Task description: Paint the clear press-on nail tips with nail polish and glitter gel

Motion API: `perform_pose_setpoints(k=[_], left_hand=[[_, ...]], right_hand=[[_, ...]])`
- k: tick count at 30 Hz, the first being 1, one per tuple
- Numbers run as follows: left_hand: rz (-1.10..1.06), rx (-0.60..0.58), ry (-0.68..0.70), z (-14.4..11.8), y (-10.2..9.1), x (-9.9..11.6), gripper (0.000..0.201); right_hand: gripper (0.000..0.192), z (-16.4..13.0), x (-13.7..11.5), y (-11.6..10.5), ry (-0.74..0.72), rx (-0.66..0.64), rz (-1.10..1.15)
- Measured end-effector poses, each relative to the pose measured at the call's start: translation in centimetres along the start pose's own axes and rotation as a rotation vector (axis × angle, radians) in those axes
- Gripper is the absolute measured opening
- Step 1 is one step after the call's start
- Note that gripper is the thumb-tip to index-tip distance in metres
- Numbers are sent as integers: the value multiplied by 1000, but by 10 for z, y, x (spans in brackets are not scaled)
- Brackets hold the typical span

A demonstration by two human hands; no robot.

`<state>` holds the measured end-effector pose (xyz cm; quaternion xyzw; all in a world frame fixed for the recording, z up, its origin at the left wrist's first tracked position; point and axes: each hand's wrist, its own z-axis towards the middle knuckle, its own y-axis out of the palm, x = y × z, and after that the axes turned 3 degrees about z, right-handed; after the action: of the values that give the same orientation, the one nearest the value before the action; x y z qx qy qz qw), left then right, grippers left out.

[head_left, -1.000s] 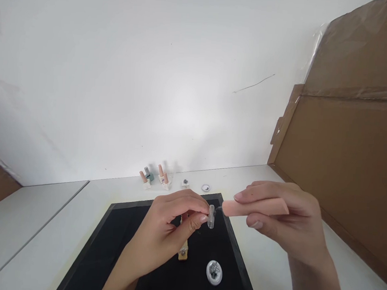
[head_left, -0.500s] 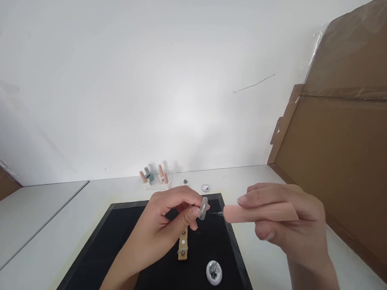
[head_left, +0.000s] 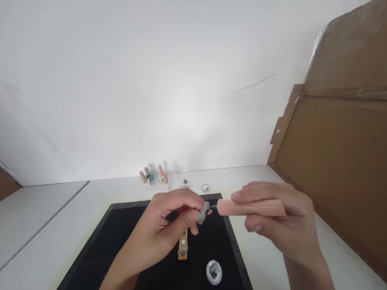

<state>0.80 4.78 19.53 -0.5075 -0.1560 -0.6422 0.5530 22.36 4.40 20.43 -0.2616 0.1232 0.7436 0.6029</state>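
Observation:
Between the thumb and fingers of my left hand (head_left: 166, 225) is a small clear, curved piece (head_left: 203, 213), which looks like plastic. My right hand (head_left: 285, 226) grips the long pink cap of a nail polish brush (head_left: 250, 207), level, with its brush end to the left. The dark tip of the brush meets the clear piece, or comes very close to it. Below my left hand a narrow yellowish strip (head_left: 183, 246) with small fittings lies on the black mat (head_left: 157, 279). A white oval palette (head_left: 214, 272) with dark smears rests to its right.
Several nail polish bottles (head_left: 162, 180) with pink or grey caps stand by the wall. Beside them are a small open bottle (head_left: 185, 183) and a small round white dish (head_left: 205, 188). A large cardboard box (head_left: 342, 142) borders the right side.
My right hand has moved left with the brush, bringing its tip to the clear piece. The clear piece has tilted slightly in my left hand.

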Motion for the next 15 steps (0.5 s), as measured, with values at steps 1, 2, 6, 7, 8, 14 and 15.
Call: perform_pose_setpoints(k=[1, 2, 6, 7, 8, 14, 15], left_hand=[[6, -4, 5, 0, 0, 0, 17], [12, -5, 8, -1, 0, 1, 17], [35, -9, 7, -1, -1, 1, 19], [47, -8, 8, 0, -2, 0, 20], [66, -6, 9, 0, -3, -1, 20], [255, 31, -33, 2, -14, -4, 15], [274, 39, -37, 2, -16, -4, 14]], right_hand=[[20, -1, 0, 0, -11, 11, -13], [20, -1, 0, -1, -24, 18, -25], [20, -3, 2, -1, -38, 48, -69], [20, -3, 2, -2, -37, 56, -79], [21, -3, 3, -2, -38, 65, -87], [17, -4, 1, -3, -62, 98, -132], [17, -3, 0, -2, -66, 98, -133]])
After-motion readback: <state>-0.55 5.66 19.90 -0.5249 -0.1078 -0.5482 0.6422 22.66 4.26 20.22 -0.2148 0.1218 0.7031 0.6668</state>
